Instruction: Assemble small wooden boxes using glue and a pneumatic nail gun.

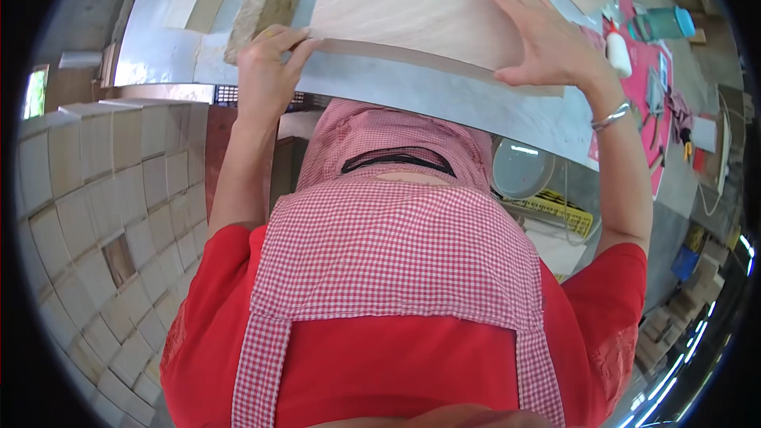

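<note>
Here, the left grip (pixel 269 67) pinches one corner of one pale wooden piece (pixel 404 4); the right grip (pixel 556 43) lies spread across it.

Wooden piece (pixel 412 12): pale beige, faintly grained. Worktop (pixel 357 79): pale blue-grey; mat (pixel 632 103) near its right edge: pinkish red. Apron (pixel 396 246): red-and-white check. Shirt (pixel 404 372): plain red.

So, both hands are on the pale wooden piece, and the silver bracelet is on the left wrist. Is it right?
Not quite: the silver bracelet is on the right wrist, as the head view shows. The left hand and right hand are on the pale wooden piece.
</note>
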`<action>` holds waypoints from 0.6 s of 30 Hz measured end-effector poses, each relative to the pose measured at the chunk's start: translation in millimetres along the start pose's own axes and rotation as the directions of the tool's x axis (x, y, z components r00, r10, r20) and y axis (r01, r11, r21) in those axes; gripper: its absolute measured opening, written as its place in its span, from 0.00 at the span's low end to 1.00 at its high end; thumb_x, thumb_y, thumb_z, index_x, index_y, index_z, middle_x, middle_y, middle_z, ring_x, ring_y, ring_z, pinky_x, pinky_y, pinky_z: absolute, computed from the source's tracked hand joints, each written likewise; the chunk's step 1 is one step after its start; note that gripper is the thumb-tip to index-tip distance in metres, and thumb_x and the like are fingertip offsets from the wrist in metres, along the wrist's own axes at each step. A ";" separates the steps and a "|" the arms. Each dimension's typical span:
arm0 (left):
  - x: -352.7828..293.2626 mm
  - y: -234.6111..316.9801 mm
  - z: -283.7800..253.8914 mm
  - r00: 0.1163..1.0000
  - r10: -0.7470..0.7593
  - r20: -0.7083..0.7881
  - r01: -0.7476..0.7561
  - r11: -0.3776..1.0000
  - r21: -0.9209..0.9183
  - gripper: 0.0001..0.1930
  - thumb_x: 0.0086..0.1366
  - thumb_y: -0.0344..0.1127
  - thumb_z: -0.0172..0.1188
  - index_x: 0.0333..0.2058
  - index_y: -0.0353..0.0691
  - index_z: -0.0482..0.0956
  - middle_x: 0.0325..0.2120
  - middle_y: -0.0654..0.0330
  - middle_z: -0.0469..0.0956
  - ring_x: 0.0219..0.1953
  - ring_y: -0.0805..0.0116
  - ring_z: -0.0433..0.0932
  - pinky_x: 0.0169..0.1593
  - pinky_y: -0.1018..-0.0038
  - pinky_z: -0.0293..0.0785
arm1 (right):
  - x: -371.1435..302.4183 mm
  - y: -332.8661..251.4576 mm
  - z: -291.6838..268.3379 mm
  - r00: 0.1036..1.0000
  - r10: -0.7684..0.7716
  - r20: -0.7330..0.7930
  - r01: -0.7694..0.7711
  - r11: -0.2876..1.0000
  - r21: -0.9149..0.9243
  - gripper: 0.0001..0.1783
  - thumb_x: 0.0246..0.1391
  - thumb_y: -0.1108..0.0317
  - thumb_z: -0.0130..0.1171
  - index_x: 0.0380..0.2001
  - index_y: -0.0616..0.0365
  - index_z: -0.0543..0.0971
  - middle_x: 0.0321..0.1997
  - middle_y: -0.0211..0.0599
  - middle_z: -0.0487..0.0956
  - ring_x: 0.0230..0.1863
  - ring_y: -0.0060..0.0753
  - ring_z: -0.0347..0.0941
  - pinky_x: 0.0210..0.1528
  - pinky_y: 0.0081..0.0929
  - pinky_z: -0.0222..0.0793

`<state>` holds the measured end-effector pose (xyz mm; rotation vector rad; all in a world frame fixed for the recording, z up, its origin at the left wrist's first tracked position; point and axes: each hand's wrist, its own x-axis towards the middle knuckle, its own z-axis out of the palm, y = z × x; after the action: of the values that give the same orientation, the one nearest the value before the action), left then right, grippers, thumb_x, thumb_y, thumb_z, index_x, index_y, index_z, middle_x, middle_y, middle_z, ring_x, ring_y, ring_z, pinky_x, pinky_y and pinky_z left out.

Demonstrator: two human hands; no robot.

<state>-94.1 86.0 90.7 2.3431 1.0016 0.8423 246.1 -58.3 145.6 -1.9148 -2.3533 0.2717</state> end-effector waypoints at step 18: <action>4.8 4.0 -2.2 0.996 -0.061 0.059 0.060 0.998 0.021 0.09 0.57 0.30 0.69 0.35 0.31 0.85 0.30 0.52 0.83 0.31 0.61 0.82 0.38 0.72 0.76 | -2.8 2.3 11.6 1.000 0.029 0.010 -0.028 0.999 -0.044 0.58 0.34 0.56 0.72 0.70 0.50 0.56 0.73 0.48 0.58 0.73 0.50 0.53 0.74 0.44 0.49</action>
<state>-91.1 87.4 96.4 2.3271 1.0549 0.7387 246.8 -61.5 133.9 -1.9723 -2.3592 0.2351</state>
